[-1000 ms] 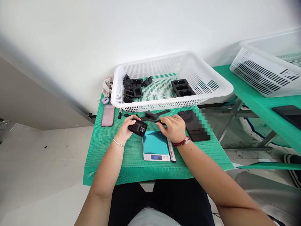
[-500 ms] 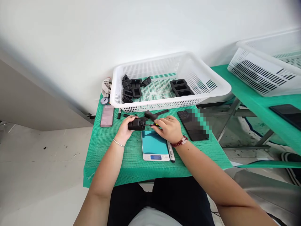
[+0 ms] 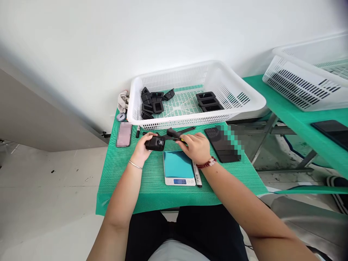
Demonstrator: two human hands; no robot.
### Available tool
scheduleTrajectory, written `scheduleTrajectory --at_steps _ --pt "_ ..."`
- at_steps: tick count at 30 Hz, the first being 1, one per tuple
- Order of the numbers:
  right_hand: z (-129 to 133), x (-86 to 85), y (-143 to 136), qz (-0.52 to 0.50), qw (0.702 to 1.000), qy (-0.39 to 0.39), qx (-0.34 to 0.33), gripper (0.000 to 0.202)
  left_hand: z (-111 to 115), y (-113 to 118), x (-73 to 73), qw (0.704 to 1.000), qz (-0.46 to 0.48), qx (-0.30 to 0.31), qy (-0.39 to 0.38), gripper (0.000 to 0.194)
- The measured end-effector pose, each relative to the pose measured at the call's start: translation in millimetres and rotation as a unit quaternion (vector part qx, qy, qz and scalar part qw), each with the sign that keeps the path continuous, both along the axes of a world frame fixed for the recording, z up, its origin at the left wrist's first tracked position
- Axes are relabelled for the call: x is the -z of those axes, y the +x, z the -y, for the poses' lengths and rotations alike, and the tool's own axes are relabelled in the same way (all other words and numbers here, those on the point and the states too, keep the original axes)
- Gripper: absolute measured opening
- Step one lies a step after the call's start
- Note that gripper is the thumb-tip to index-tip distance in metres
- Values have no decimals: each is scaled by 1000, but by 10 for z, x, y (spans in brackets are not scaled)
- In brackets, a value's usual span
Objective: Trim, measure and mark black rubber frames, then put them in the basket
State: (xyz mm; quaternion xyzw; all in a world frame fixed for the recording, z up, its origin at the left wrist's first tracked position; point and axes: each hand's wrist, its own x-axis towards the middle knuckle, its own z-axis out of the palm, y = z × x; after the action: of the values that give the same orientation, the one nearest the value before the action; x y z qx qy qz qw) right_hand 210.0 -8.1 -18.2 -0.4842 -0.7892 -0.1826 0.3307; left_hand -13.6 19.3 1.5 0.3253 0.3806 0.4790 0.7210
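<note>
My left hand [image 3: 143, 148] is closed round a black hollow plastic part [image 3: 155, 144], held above the table left of the scale. In my closed right hand [image 3: 197, 146] is a slim black-and-yellow knife-like tool [image 3: 179, 139], mostly hidden by the fingers. Its thin tip points left toward the black part, with a gap between them. Just behind the hands lie dark plastic scraps [image 3: 174, 133]. Below and between the hands sits a small digital scale [image 3: 178, 165] with a shiny blue-green plate.
A white basket [image 3: 179, 121] holding several black plastic parts [image 3: 209, 101] stands at the back. A marker [image 3: 198, 175] lies along the scale's right side. Phones [image 3: 221, 145] [image 3: 123, 134] lie right and left on the green-covered table [image 3: 127, 199]. Another basket [image 3: 307, 87] stands far right.
My left hand has shifted slightly left with the black part and turned it a little. The tool's tip, formerly against the part, is now apart from it.
</note>
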Motion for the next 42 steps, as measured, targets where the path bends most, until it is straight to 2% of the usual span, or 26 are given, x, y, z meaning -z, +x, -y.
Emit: scheduleTrajectory --at_steps 2,4,8,10,15,21,25,30,34,38,42 --pt "-15 10 32 -17 1000 7 14 25 7 6 -4 1000 8 16 6 21" --pt "-20 13 53 -27 1000 7 -1 24 6 15 5 1000 10 16 0 22" --pt "-6 -5 39 -11 997 -1 -70 25 -12 22 43 999 2 -34 -31 24" --pt "-4 -15 22 5 997 -10 -77 26 -15 21 52 998 -1 -46 -31 26" --pt "-17 -11 34 -12 999 20 -45 22 0 23 46 1000 0 -6 12 31" --pt "-6 9 52 -21 998 55 -35 20 -19 24 57 999 0 -47 22 31" --pt "-2 6 31 -7 998 44 -51 20 -10 38 49 999 1 -36 33 32" --pt "-2 21 28 -12 999 35 3 19 2 60 33 998 -5 -55 42 31" --pt "0 31 30 13 999 41 -12 18 6 71 25 997 -16 -67 44 32" --pt "2 36 33 -10 999 33 19 20 14 78 20 996 -28 -74 51 31" --pt "11 32 25 4 1000 29 -1 19 11 80 30 994 -33 -89 58 31"
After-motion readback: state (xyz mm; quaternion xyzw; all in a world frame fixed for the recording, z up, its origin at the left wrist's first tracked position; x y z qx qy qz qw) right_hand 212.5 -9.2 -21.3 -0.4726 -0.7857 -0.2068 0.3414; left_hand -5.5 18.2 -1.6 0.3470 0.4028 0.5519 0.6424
